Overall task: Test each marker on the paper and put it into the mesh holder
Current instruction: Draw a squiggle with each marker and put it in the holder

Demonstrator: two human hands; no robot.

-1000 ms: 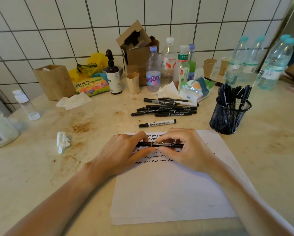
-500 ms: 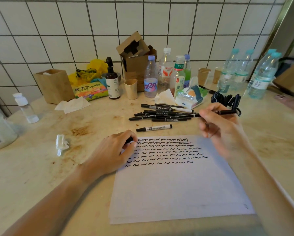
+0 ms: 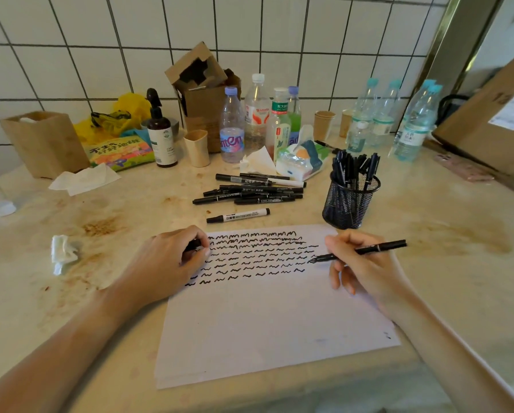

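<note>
Surface: stained beige stone surface (image 3: 428,263), cluttered along the tiled wall.
Paper: white sheet (image 3: 264,323) with rows of black squiggles.
Holder: black mesh cup (image 3: 349,201), full of markers, beyond the paper's right corner.
Right hand (image 3: 366,263): grips a black marker (image 3: 366,250), tip on the paper.
Left hand (image 3: 166,263): curled round a small black cap (image 3: 194,244).
Loose markers (image 3: 249,192): piled behind the paper.

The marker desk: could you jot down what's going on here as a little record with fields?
right hand: right hand holds an uncapped black marker, tip on the paper
left hand: left hand rests at the paper's left edge, gripping a small black piece, probably the cap
paper: rows of black squiggles across the top
mesh holder: mesh holder upright beyond the paper, full of black markers
waiting: loose markers lying behind the paper
</note>
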